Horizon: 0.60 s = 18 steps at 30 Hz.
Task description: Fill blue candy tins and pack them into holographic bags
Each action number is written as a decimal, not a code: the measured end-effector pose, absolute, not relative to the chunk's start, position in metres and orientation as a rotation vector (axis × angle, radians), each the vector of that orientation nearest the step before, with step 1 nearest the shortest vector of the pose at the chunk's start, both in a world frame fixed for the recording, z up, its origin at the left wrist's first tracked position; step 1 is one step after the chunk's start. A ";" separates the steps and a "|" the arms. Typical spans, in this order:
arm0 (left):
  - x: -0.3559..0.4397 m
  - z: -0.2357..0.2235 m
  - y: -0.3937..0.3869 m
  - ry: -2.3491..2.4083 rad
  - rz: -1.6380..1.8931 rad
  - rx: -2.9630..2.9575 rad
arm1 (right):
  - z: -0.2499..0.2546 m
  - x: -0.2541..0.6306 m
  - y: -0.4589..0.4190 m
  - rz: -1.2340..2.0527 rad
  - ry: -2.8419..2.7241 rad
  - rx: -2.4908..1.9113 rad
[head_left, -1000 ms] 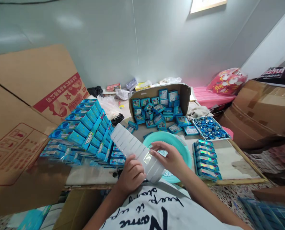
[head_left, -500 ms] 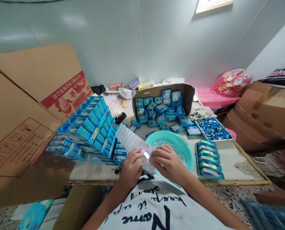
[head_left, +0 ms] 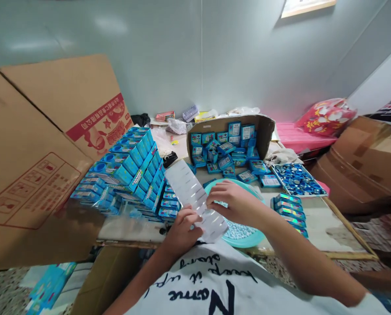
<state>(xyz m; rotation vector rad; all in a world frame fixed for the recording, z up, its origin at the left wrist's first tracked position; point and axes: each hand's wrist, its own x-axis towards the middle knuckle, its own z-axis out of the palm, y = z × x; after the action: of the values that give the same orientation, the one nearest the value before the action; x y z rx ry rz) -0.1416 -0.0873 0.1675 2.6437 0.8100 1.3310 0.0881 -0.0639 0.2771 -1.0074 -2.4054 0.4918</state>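
A long whitish, translucent plastic tray (head_left: 185, 181) with a row of compartments slants across in front of my chest. My left hand (head_left: 184, 229) grips its lower left edge, fingers curled over it. My right hand (head_left: 233, 201) is at the tray's right edge, its fingers bent and pressed together; whatever lies between the fingertips is hidden. Beneath the right hand and tray, a turquoise basin (head_left: 262, 236) holds many small pale blue pellets (head_left: 239, 229). A row of small blue packs with shiny fronts (head_left: 290, 210) stands to the right of the basin.
Stacked blue boxes (head_left: 129, 170) rise at the left beside a large carton (head_left: 27, 166). Behind the basin, an open carton (head_left: 270, 127) spills small blue boxes (head_left: 226, 148). A shallow tray (head_left: 298, 179) of blue round pieces sits at right, near another carton (head_left: 343, 166).
The plastic tray has turned to show more of its compartments. My right hand has risen slightly along its right edge; my left hand stays on the tray. The view has shifted slightly.
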 end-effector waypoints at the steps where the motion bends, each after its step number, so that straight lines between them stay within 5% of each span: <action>1: -0.141 0.167 -0.088 0.816 1.375 2.613 | 0.280 0.084 -0.059 0.427 -2.487 -0.997; 9: -0.146 0.175 -0.094 0.776 1.414 2.618 | 0.275 0.051 -0.051 0.228 -2.553 -1.065; 14: -0.147 0.175 -0.092 0.758 1.460 2.679 | 0.233 0.054 -0.051 1.080 -1.975 -1.294; 18: -0.144 0.231 -0.088 0.716 1.043 2.804 | 0.209 0.058 -0.063 1.486 -1.402 -1.143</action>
<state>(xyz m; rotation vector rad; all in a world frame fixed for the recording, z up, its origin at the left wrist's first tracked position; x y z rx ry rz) -0.1437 -0.0880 0.2314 2.8040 0.7156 1.0432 0.0577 -0.0635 0.2088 -1.1430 -1.4023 1.4859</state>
